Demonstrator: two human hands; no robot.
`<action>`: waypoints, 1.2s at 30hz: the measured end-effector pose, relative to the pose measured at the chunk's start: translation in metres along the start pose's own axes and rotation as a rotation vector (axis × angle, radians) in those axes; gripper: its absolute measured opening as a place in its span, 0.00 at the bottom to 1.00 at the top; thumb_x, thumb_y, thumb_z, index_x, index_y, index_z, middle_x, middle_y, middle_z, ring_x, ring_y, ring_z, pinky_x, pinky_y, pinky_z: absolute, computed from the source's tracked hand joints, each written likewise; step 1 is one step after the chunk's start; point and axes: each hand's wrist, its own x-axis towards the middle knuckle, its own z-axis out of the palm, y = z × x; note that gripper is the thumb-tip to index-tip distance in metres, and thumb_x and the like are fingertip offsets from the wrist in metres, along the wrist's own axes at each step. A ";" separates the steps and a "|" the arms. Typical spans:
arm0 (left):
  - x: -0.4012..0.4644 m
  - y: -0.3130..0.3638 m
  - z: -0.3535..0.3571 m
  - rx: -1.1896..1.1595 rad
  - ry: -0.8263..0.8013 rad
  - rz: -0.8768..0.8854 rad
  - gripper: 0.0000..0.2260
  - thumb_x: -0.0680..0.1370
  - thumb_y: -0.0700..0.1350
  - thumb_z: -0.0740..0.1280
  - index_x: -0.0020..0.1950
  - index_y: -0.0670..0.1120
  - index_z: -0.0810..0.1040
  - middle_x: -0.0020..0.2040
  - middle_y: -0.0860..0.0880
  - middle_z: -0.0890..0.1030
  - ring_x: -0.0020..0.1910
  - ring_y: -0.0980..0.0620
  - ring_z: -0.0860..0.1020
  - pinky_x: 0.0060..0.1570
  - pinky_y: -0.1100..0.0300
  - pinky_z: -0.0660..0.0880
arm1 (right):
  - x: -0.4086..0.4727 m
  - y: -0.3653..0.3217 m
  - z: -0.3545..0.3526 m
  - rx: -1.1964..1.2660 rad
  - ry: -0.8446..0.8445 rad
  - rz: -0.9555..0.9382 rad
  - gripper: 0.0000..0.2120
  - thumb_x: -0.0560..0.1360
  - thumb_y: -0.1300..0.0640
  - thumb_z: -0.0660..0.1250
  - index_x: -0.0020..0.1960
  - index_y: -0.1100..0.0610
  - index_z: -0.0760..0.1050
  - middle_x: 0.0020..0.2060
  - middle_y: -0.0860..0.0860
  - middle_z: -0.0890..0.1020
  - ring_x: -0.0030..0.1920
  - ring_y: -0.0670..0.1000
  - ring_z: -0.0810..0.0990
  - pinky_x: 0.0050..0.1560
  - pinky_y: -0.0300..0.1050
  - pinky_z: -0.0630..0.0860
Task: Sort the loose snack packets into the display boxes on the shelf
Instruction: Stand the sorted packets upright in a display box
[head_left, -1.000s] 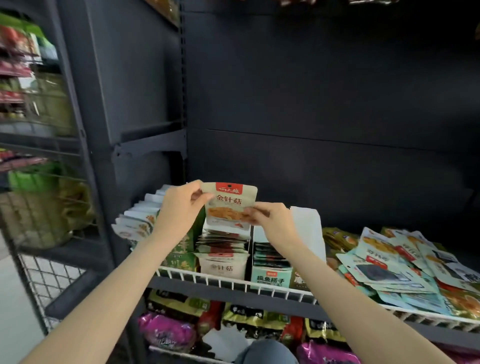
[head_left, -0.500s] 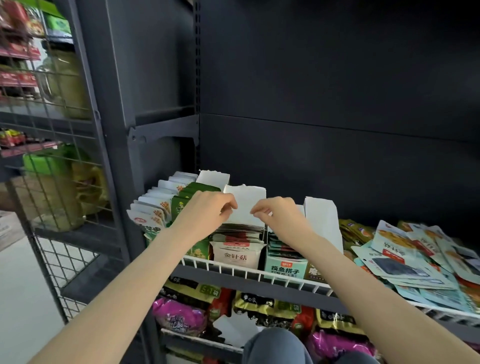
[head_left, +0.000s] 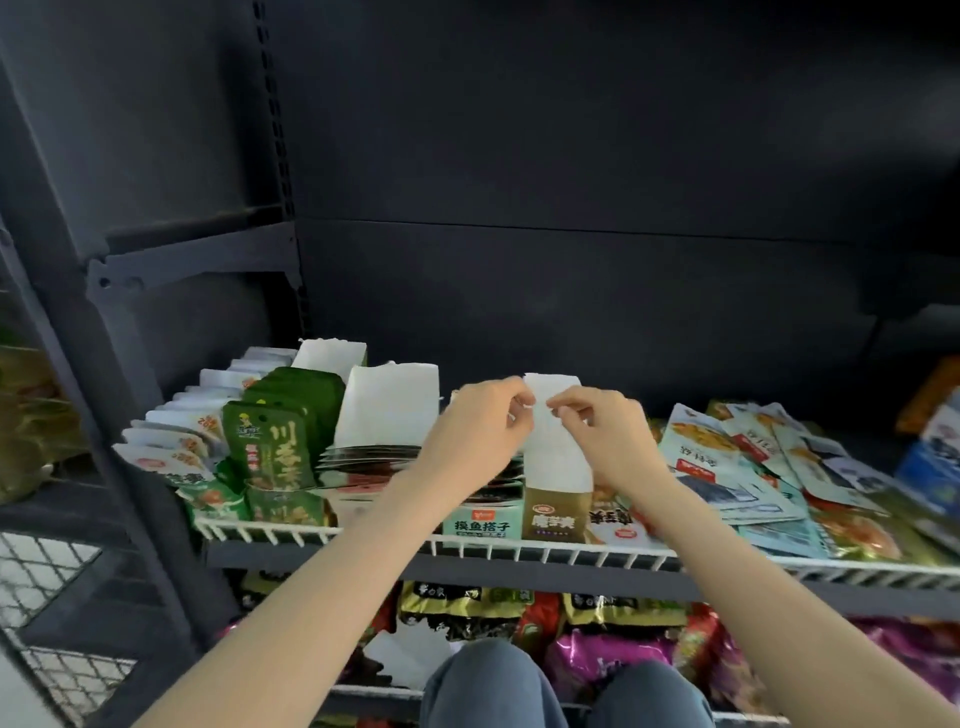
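Left hand: I am seeing my left hand (head_left: 480, 423) reaching over the shelf rail, its fingers curled and pinching the left edge of the white flap (head_left: 551, 415) near its top.
Right hand: my right hand (head_left: 605, 434) is meeting it from the other side, thumb and fingers pinching the right edge of the same flap, so both hands are grasping one piece of card.
White flap: it is standing upright out of the brown display box (head_left: 557, 514), which is sitting at the front of the shelf against the white wire rail (head_left: 519, 551).
Neighbouring boxes: a teal-fronted box (head_left: 483, 521) is standing just left of the brown one, touching it; further left a second raised white flap (head_left: 387, 410) is rising behind a row of dark packets, and green packets (head_left: 275, 447) are standing in a row beside that.
Loose snack packets: I am looking at a heap of them (head_left: 753, 467) lying flat and overlapping on the right part of the same shelf, near my right wrist but apart from both hands.
Far left: white packets (head_left: 171, 441) are fanning out at the shelf's left end.
Lower shelf: purple and yellow bags (head_left: 597, 649) are lying beneath, behind my knees (head_left: 519, 686).
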 end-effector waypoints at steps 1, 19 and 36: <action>0.007 0.013 0.015 -0.072 -0.011 -0.009 0.10 0.79 0.43 0.61 0.59 0.47 0.76 0.52 0.50 0.80 0.50 0.55 0.75 0.51 0.60 0.74 | -0.002 0.015 -0.008 -0.015 0.023 0.033 0.12 0.78 0.59 0.60 0.55 0.53 0.80 0.50 0.47 0.82 0.47 0.44 0.78 0.45 0.33 0.70; 0.087 0.076 0.205 -0.194 -0.452 -0.477 0.12 0.79 0.40 0.58 0.61 0.38 0.74 0.58 0.41 0.77 0.56 0.44 0.76 0.46 0.57 0.71 | -0.005 0.201 -0.046 -0.320 -0.235 0.414 0.30 0.73 0.41 0.66 0.70 0.56 0.68 0.65 0.55 0.75 0.65 0.56 0.72 0.64 0.51 0.70; 0.073 0.081 0.128 -0.205 -0.006 -0.056 0.07 0.80 0.42 0.61 0.50 0.43 0.79 0.46 0.49 0.78 0.46 0.51 0.77 0.44 0.60 0.75 | -0.015 0.136 -0.089 -0.125 0.111 0.117 0.34 0.75 0.57 0.68 0.75 0.46 0.56 0.73 0.49 0.61 0.72 0.51 0.56 0.69 0.46 0.58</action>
